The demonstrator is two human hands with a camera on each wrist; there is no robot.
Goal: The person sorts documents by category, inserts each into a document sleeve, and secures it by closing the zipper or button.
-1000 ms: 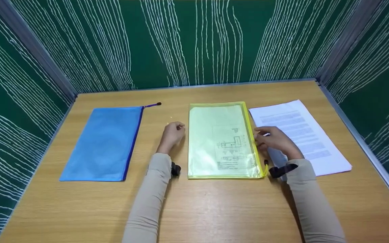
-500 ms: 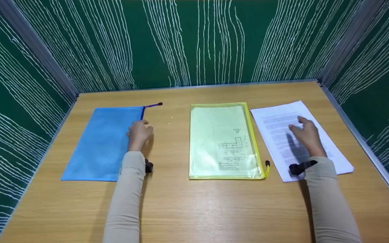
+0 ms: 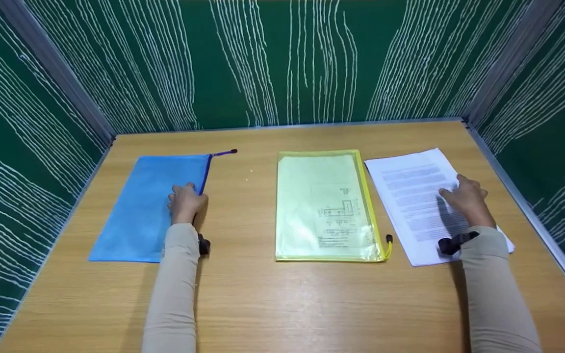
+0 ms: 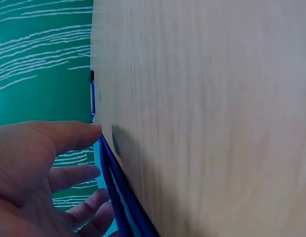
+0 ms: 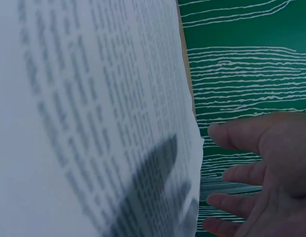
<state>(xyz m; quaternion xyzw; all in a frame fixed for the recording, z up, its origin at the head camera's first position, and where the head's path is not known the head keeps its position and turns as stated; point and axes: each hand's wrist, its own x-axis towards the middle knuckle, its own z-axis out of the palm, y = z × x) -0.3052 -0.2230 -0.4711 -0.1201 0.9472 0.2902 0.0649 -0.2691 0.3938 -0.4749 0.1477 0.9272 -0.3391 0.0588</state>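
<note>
On the left lies a blue zip pouch [image 3: 150, 211] with a dark blue zip edge [image 4: 115, 187] along its right side. My left hand [image 3: 186, 202] is over that edge, fingers loosely bent and spread, gripping nothing. On the right is a stack of printed paper [image 3: 410, 196]. Above its right edge hovers my right hand [image 3: 467, 198]; in the right wrist view its fingers [image 5: 237, 173] are spread apart and its shadow falls on the print. Between the hands a yellow zip pouch [image 3: 319, 206] lies flat, with a drawing sheet showing through.
All of it lies on a wooden table [image 3: 282, 304]. Green panels [image 3: 272, 59] with white wavy lines stand at the back and both sides. A purple zip pull [image 3: 224, 152] sticks out from the blue pouch, and a yellow pull [image 3: 389, 247] from the yellow one.
My right hand has left the yellow pouch's edge and moved right over the paper stack. My left hand has moved left from beside the yellow pouch to the blue pouch.
</note>
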